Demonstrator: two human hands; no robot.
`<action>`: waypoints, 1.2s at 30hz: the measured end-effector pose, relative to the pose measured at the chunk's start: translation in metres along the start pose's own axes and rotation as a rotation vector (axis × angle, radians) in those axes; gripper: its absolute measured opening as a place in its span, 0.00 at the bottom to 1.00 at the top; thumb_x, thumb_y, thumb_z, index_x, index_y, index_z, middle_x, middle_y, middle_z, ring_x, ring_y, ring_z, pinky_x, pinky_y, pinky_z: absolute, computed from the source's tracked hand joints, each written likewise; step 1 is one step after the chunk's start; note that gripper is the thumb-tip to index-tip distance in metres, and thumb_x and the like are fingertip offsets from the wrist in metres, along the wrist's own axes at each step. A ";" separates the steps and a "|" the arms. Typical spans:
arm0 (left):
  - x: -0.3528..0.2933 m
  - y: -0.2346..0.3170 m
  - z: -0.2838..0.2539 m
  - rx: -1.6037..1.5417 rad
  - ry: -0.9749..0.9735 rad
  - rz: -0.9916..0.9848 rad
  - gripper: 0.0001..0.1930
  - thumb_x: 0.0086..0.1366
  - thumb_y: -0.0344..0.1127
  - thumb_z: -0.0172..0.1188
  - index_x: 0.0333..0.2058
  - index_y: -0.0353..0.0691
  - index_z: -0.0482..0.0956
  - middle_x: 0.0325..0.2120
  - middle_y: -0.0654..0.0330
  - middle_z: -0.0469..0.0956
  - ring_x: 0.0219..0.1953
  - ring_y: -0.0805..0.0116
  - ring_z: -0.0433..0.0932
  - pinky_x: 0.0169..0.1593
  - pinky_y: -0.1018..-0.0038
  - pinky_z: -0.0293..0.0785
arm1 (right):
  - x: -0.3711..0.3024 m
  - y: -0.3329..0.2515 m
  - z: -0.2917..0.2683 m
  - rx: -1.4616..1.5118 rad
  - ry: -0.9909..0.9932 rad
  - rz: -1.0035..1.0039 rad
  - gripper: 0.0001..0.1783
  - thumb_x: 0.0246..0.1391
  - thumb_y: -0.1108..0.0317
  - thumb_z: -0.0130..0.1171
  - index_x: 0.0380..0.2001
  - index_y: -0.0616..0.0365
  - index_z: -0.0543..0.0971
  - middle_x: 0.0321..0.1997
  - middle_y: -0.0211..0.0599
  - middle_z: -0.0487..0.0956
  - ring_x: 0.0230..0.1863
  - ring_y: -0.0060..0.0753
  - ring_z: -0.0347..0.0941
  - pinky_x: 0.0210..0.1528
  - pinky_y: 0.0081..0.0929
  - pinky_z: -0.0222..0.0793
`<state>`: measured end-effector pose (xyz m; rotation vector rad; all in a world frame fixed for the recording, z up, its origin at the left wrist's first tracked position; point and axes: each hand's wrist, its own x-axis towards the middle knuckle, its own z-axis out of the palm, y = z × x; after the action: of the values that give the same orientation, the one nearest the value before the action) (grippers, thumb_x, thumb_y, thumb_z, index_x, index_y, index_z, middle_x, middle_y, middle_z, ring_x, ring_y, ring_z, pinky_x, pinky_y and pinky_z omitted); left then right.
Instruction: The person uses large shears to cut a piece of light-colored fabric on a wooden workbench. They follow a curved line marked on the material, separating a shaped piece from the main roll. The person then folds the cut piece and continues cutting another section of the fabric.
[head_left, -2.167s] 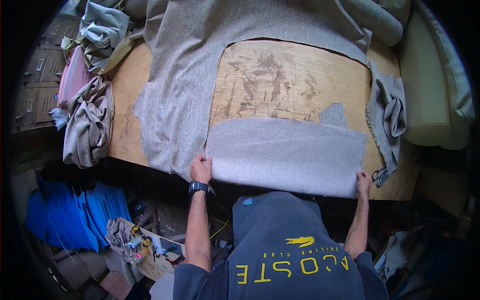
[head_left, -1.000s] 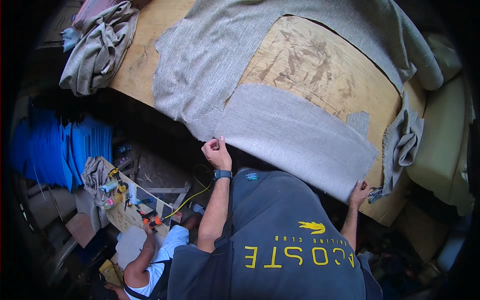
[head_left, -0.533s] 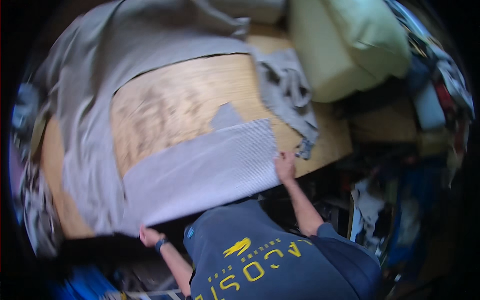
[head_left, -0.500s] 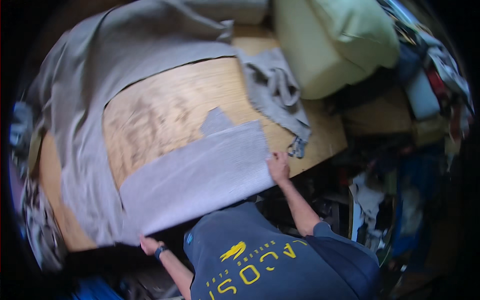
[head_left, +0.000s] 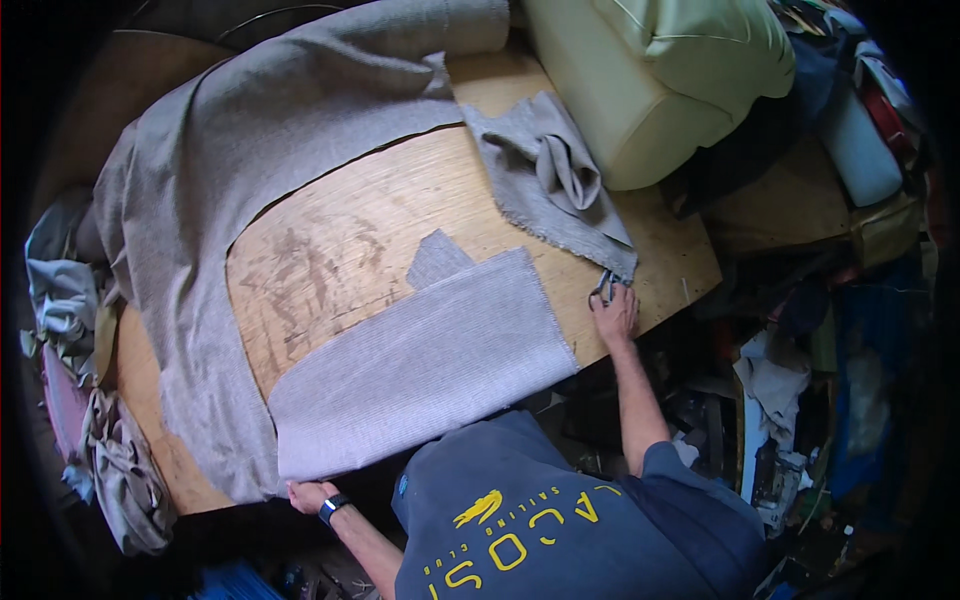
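Observation:
A grey ribbed fabric piece [head_left: 430,370] lies folded along the table's near edge. At its near left corner my left hand [head_left: 314,497], with a dark watch on the wrist, pinches the fabric edge. My right hand [head_left: 616,316] is at the scissors [head_left: 606,287], its fingers closed on the handles. The blades are partly hidden beside a crumpled grey fabric scrap [head_left: 560,170]. A small angular grey offcut [head_left: 437,260] touches the far edge of the folded piece.
A large grey cloth [head_left: 250,130] drapes across the far and left sides of the wooden table [head_left: 310,250]. At the far right stands a pale green upholstered piece [head_left: 640,110]. Bunched cloths [head_left: 120,470] hang at the left. Clutter [head_left: 780,400] lies below the table's right edge.
My right hand has left the folded fabric's near right corner and moved right and away from me onto the scissors. My left hand stays at the left corner.

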<state>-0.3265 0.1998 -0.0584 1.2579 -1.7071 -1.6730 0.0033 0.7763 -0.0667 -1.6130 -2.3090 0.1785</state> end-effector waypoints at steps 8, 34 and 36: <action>0.030 0.212 0.062 0.268 0.004 0.831 0.19 0.69 0.37 0.54 0.46 0.22 0.78 0.44 0.39 0.80 0.46 0.53 0.79 0.52 0.63 0.76 | 0.012 -0.029 -0.040 0.010 -0.306 0.261 0.21 0.52 0.61 0.62 0.46 0.59 0.72 0.44 0.59 0.79 0.48 0.65 0.75 0.51 0.58 0.69; -0.201 0.185 0.072 0.210 -1.870 0.351 0.19 0.63 0.20 0.63 0.41 0.39 0.59 0.37 0.52 0.83 0.43 0.72 0.81 0.46 0.77 0.78 | -0.078 -0.255 -0.141 0.489 -0.450 -1.089 0.41 0.37 0.30 0.71 0.37 0.60 0.77 0.29 0.43 0.76 0.33 0.46 0.76 0.35 0.40 0.73; -0.199 0.190 0.068 0.235 -1.822 0.356 0.20 0.63 0.21 0.64 0.41 0.40 0.58 0.38 0.51 0.82 0.43 0.72 0.81 0.46 0.77 0.78 | -0.074 -0.259 -0.141 0.450 -0.503 -1.111 0.39 0.40 0.30 0.69 0.36 0.58 0.77 0.28 0.42 0.76 0.34 0.46 0.77 0.37 0.39 0.74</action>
<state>-0.3404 0.3736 0.1646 -1.0944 -2.6425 -2.4494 -0.1583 0.6043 0.1251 0.0490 -2.8550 0.8006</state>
